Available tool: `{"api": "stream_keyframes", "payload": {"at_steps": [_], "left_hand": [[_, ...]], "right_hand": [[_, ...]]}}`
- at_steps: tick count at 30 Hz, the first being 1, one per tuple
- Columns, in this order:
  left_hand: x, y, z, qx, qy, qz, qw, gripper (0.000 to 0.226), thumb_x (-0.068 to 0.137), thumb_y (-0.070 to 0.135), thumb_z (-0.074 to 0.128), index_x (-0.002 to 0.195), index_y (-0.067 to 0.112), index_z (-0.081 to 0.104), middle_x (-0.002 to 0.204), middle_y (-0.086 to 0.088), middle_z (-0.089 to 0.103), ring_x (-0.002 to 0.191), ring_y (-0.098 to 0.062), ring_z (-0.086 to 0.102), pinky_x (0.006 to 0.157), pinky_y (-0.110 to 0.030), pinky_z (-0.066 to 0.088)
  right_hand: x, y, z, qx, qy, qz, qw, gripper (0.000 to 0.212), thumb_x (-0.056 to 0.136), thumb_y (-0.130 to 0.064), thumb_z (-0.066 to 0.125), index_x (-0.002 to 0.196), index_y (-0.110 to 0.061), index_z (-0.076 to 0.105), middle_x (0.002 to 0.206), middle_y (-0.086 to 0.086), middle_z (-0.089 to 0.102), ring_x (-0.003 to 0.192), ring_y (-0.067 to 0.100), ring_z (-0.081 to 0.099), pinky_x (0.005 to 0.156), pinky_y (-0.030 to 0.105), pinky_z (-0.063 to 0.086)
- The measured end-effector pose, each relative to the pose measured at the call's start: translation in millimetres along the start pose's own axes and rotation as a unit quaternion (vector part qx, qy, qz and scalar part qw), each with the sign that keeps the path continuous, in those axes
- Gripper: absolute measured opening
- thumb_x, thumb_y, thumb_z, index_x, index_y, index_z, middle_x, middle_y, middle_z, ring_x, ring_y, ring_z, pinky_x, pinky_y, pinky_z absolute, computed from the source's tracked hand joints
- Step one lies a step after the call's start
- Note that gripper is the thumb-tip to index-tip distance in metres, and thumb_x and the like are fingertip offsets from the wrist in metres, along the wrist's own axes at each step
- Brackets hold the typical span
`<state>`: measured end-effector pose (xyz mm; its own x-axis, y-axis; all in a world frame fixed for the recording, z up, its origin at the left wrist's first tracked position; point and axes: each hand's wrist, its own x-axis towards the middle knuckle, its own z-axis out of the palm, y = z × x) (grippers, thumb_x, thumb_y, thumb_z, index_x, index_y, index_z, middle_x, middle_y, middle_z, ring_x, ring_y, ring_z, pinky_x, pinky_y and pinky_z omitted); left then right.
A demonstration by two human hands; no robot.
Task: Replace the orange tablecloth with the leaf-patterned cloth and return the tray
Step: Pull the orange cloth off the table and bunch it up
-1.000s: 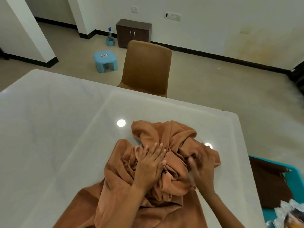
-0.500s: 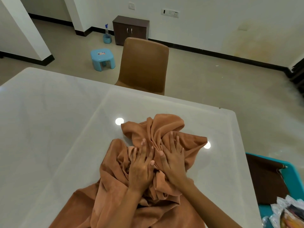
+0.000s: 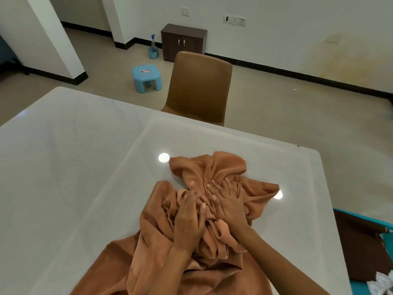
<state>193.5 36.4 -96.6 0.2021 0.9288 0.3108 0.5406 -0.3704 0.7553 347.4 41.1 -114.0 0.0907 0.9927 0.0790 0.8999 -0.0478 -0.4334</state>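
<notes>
The orange tablecloth point(image 3: 214, 173) lies bunched in a crumpled heap on the white table point(image 3: 74, 171), its near end trailing toward me over the front edge. My left hand point(image 3: 189, 216) presses on the heap with fingers gathering folds. My right hand point(image 3: 228, 201) lies beside it, fingers spread flat on the cloth. At the far right, a teal tray point(image 3: 385, 233) holds a dark brown cloth point(image 3: 359, 248); whether that is the leaf-patterned one I cannot tell.
A brown chair point(image 3: 200, 88) stands at the table's far side. Behind it on the floor are a blue stool point(image 3: 146, 77), a spray bottle point(image 3: 153, 47) and a dark cabinet point(image 3: 184, 41). Crinkled wrappers point(image 3: 382, 284) lie at the bottom right.
My right hand has come in from the heap's right edge to its middle, beside my left hand. The cloth has been pushed into a tighter bunch, slightly farther from me.
</notes>
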Motion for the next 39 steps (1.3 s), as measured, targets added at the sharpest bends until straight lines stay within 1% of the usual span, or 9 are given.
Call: {"api": "stream_keyframes", "payload": {"at_steps": [4,8,11,15,20,24,29,34,39], "left_hand": [[-23.7,15.4,-35.7,0.121,0.008,-0.005,0.993,0.053,0.099,0.040,0.035,0.146,0.018,0.034,0.158,-0.001,0.020,0.146,-0.013,0.012,0.119,-0.037,0.010],[-87.5,1.0,-73.1,0.184,0.002,-0.087,0.979,0.080,0.092,0.067,0.028,0.152,0.016,0.017,0.160,-0.004,0.007,0.147,-0.023,0.006,0.117,-0.044,0.006],[-142.4,-24.7,-89.2,0.220,-0.038,-0.181,0.958,0.115,0.070,0.090,0.033,0.153,0.014,0.009,0.160,-0.010,0.001,0.147,-0.027,0.002,0.116,-0.042,-0.008],[-174.9,-48.2,-93.5,0.228,-0.086,-0.261,0.934,0.142,0.049,0.100,0.037,0.152,0.006,0.008,0.158,-0.019,0.000,0.146,-0.033,0.002,0.114,-0.047,-0.008],[-163.2,-64.1,-82.9,0.172,-0.081,-0.213,0.958,0.130,0.065,0.093,0.033,0.149,-0.002,0.009,0.157,-0.021,0.007,0.146,-0.031,0.004,0.117,-0.047,0.000],[-137.8,-60.3,-75.6,0.088,-0.016,-0.176,0.980,0.122,0.071,0.088,0.034,0.150,0.000,0.003,0.159,-0.017,-0.001,0.147,-0.029,0.000,0.118,-0.046,0.002],[-90.9,-48.1,-45.0,-0.031,0.000,-0.129,0.991,0.110,0.071,0.087,0.038,0.149,0.028,-0.012,0.158,-0.017,-0.007,0.147,-0.025,-0.005,0.118,-0.051,0.003],[-33.3,-21.2,-27.8,0.098,-0.056,-0.026,0.993,0.083,0.090,0.070,0.010,0.153,0.017,-0.002,0.159,-0.016,-0.005,0.146,-0.031,-0.007,0.117,-0.049,-0.004],[-26.2,-28.5,-14.8,0.163,-0.080,-0.038,0.983,0.059,0.100,0.048,0.011,0.153,0.021,0.012,0.160,-0.001,-0.010,0.147,-0.021,-0.006,0.115,-0.051,0.004]], "right_hand": [[0.9,3.0,2.0,-0.022,0.014,0.000,1.000,0.056,0.097,-0.053,0.009,0.134,-0.038,0.047,0.144,-0.011,0.043,0.142,0.019,0.019,0.107,0.064,0.015],[-1.2,0.2,0.2,-0.022,0.014,-0.002,1.000,0.052,0.095,-0.049,0.016,0.135,-0.037,0.047,0.145,-0.010,0.042,0.143,0.022,0.020,0.107,0.062,0.014],[-1.9,0.5,-1.6,-0.025,0.007,0.001,1.000,0.056,0.093,-0.051,0.012,0.137,-0.036,0.044,0.148,-0.010,0.037,0.144,0.020,0.016,0.110,0.059,0.011],[-3.8,-2.1,-2.9,-0.018,-0.001,0.006,1.000,0.062,0.092,-0.055,0.009,0.140,-0.034,0.042,0.150,-0.011,0.033,0.145,0.020,0.011,0.111,0.057,0.007],[-6.8,-5.9,-4.6,-0.029,-0.017,0.008,0.999,0.062,0.091,-0.057,0.008,0.141,-0.036,0.039,0.151,-0.010,0.032,0.145,0.019,0.009,0.112,0.059,0.006],[-7.7,-8.0,-6.0,-0.018,-0.013,0.009,1.000,0.063,0.091,-0.056,0.009,0.139,-0.033,0.043,0.149,-0.009,0.036,0.145,0.021,0.013,0.112,0.059,0.006],[-12.9,-12.7,-7.1,0.056,-0.004,0.011,0.998,0.051,0.091,-0.064,0.009,0.130,-0.049,0.037,0.146,-0.016,0.035,0.143,0.018,0.019,0.112,0.060,0.009],[-14.4,-19.3,-20.3,0.146,-0.042,0.016,0.988,0.038,0.084,-0.076,0.003,0.119,-0.079,0.016,0.137,-0.042,0.011,0.144,0.011,0.013,0.116,0.051,0.000],[-11.7,-8.0,-26.0,0.087,-0.126,-0.063,0.986,0.073,0.077,-0.083,0.016,0.143,-0.054,0.004,0.157,-0.018,-0.005,0.146,0.016,-0.009,0.112,0.060,-0.009]]}}
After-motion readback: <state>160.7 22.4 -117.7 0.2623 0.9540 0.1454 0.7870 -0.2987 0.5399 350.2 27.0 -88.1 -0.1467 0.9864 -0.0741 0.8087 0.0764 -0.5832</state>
